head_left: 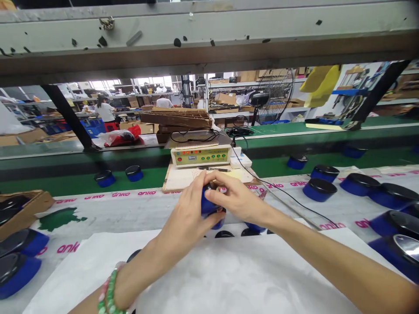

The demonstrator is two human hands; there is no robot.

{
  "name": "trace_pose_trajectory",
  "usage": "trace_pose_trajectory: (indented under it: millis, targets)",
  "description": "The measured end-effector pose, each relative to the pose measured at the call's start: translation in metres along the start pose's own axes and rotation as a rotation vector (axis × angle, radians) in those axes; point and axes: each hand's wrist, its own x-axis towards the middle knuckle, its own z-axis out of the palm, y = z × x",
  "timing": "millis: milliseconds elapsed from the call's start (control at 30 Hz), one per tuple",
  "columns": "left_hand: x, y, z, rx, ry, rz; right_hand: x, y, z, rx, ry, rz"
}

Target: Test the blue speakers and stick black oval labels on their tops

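Observation:
Both my hands are closed around a round blue piece with a black top (206, 206), held above the white sheet (229, 270) in front of the tester box. My left hand (186, 213) grips its left side, with the thumb underneath. From the right, my right hand (237, 196) curls its fingers over the top, its thumb pressed near the upper face. Much of the piece is covered by my fingers. Close behind and below it, more blue pieces (255, 227) with black tops show in part at the sheet's far edge.
A tester box (201, 158) with lit red digits and several buttons stands ahead. A black cable (284, 185) runs right from it. Blue-black pieces (320, 190) stand on the right and left. A cardboard box (39, 205) is at left; a shelf beam (209, 39) crosses above.

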Motion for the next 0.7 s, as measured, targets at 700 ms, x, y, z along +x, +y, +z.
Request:
trace_pose_trajectory:
  millis: [700]
  targets:
    - [-0.048,-0.134,-0.072,0.236,0.198,-0.459,-0.09,0.032,-0.059,-0.673,-0.149,0.464]
